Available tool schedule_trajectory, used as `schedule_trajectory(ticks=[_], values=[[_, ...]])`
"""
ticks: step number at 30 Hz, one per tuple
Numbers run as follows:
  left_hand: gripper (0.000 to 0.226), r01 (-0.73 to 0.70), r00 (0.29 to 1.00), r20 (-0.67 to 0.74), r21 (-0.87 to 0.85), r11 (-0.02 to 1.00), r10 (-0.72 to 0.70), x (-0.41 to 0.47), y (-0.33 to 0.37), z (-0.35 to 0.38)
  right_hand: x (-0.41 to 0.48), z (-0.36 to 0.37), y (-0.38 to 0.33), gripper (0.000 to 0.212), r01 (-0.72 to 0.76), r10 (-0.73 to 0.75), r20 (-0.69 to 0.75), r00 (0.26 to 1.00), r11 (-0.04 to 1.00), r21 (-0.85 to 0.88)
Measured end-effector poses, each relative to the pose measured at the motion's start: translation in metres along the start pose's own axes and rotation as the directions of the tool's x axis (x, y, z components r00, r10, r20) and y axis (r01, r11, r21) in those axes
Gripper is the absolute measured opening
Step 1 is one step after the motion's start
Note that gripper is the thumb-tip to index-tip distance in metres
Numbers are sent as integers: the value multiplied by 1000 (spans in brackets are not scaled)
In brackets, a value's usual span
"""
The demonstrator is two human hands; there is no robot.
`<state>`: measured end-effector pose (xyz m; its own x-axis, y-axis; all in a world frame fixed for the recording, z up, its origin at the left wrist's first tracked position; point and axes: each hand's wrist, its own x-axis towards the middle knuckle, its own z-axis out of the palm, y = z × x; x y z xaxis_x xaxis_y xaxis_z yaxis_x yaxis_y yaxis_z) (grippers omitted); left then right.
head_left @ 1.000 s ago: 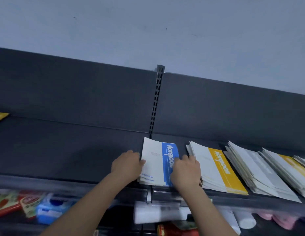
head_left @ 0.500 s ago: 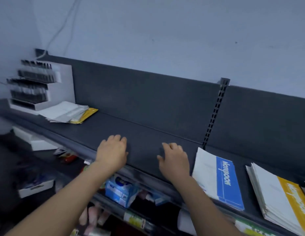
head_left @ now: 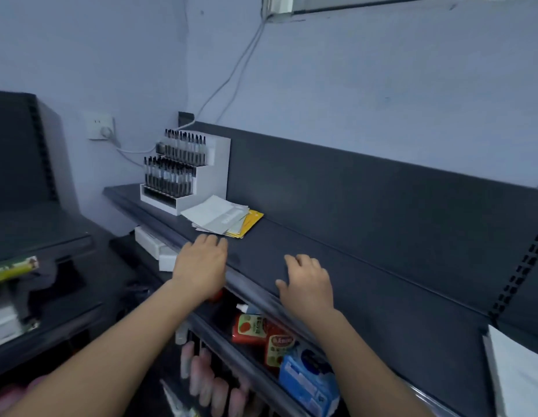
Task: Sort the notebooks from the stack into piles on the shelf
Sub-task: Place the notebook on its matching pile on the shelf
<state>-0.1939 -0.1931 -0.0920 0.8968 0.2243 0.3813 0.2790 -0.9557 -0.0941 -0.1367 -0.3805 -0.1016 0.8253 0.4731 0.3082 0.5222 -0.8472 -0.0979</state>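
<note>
A loose stack of notebooks [head_left: 221, 219], white and grey on top with yellow ones underneath, lies on the dark shelf [head_left: 367, 284] at its left end. My left hand [head_left: 201, 264] hovers just in front of that stack with fingers relaxed, holding nothing. My right hand [head_left: 307, 281] is further right over the bare shelf near its front edge, fingers spread and empty. The corner of a sorted notebook pile [head_left: 516, 371], white with a blue strip, shows at the far right edge.
A white tiered display of pens [head_left: 183, 173] stands behind the stack at the shelf's left end. A wall socket [head_left: 100, 126] with a cable is on the wall. Packaged goods [head_left: 273, 341] fill the lower shelf. Another dark shelving unit [head_left: 30, 224] stands at left.
Both hands have let go of the blue notebook pile and moved left along the shelf. The view has swung left, bringing the unsorted stack and pen display closer.
</note>
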Motion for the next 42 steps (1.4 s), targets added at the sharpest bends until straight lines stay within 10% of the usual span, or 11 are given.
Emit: schedule_trajectory(ticks=[29,42], values=[[38,38,991,132,-29,999,-33,193,-132,101,238,102,-76,41,-97,65,213,975,985,143],[41,233,936,340,-397,888,-94,249,-145,141,282,125,-82,49,-198,133,258,957,950,243]])
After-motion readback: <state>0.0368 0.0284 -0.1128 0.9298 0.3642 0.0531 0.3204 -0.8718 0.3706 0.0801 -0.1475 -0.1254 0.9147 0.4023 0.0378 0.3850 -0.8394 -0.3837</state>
